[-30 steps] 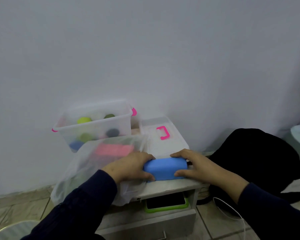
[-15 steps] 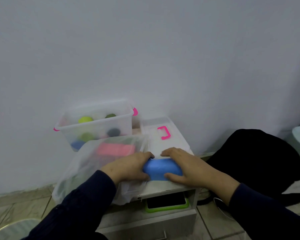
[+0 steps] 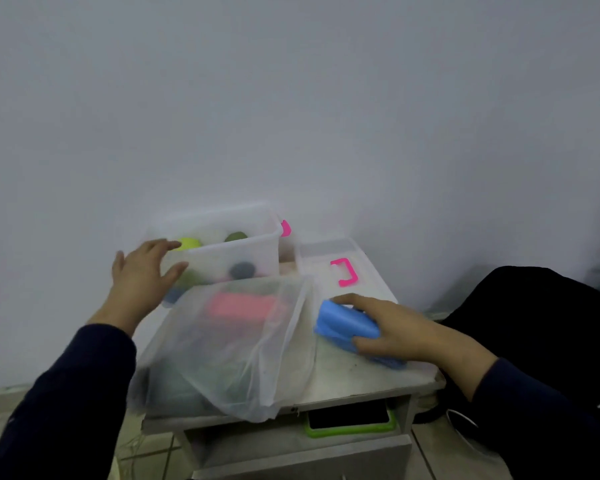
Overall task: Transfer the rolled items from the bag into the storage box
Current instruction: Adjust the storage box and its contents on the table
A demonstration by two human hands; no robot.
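1. Your right hand [image 3: 399,332] has its grip curled round the blue rolled cloth [image 3: 347,325], which lies on the grey table [image 3: 361,375] just right of the translucent white mesh bag [image 3: 236,355].
2. Your left hand [image 3: 142,275] is spread, fingers touching the clear plastic storage box [image 3: 243,251].
3. Several rolls already sit in that box; I judge you partway through. A pink roll [image 3: 243,304] and darker ones remain bagged.
4. No readable writing or brand shows anywhere.
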